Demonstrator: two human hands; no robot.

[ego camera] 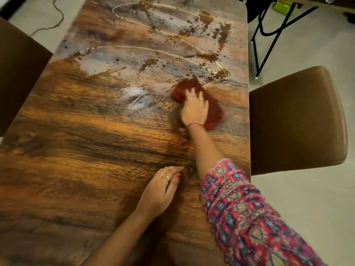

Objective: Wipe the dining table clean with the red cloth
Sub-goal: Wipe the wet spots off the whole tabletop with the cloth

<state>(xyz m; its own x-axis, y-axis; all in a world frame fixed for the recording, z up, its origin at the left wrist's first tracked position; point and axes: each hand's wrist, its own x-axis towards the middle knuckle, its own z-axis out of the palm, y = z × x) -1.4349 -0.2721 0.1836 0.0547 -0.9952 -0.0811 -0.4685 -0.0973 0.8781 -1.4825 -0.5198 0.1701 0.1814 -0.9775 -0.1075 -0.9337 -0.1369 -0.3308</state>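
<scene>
The wooden dining table (pixel 80 150) fills the view, running away from me. Brown spills and crumbs (pixel 207 56) with thin yellowish streaks cover its far half; a whitish wet smear (pixel 134 97) lies at mid-table. The red cloth (pixel 211 104) lies flat on the right side, just below the spills. My right hand (pixel 195 109) presses on top of it with fingers spread and straight. My left hand (pixel 160 191) rests flat on the near table top, fingers straight, holding nothing.
A brown padded chair (pixel 295 120) stands at the table's right edge, another brown chair (pixel 17 73) at the left. Black metal legs (pixel 269 35) stand on the pale floor at the far right. A cable (pixel 55 20) runs along the floor far left.
</scene>
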